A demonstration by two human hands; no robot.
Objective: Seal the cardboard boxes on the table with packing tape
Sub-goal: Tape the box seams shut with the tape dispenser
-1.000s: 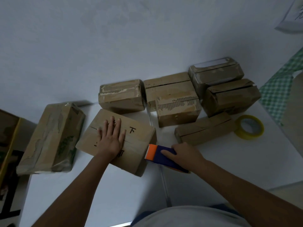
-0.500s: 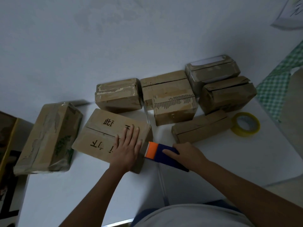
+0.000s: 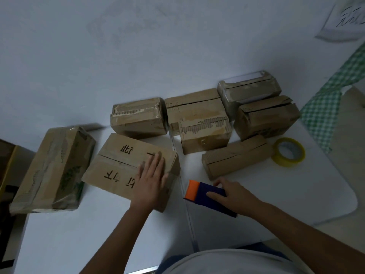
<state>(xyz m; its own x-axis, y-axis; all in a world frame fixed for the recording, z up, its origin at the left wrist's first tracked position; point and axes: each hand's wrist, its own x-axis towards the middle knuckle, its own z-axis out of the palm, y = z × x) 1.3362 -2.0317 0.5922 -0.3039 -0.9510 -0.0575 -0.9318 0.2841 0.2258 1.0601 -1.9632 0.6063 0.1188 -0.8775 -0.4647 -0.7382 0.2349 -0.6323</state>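
White table (image 3: pixel 256 194) and a pale wall behind it fill the head view, the only view given, and the light is dim. As landmark I take the printed box (image 3: pixel 126 167), the flat cardboard box with black characters on its top, which lies on the table in front of the person, a little to the left side. Its long axis runs from the far left to the near right, and the closed seam between the two flaps follows this same direction. The left hand (image 3: pixel 151 180) lies flat on the near right end of this box, fingers straight and together, pressing the flaps down; it grips nothing. Just to the right of the box, on the table, the right hand (image 3: pixel 235 196) holds the blue tape dispenser (image 3: pixel 209 194), fingers and thumb curled around its body, with the orange end turned toward the box corner. So the dispenser is beside the near right end of the seam but apart from the box, and I judge the right hand is the one to carry the tape along the seam, away toward the far left. Beyond the printed box stands a group of other cardboard boxes (image 3: pixel 203 123), and far to its right lies a yellow tape roll (image 3: pixel 288 152). To its left rests a wrapped box (image 3: pixel 55 169) at the table edge.
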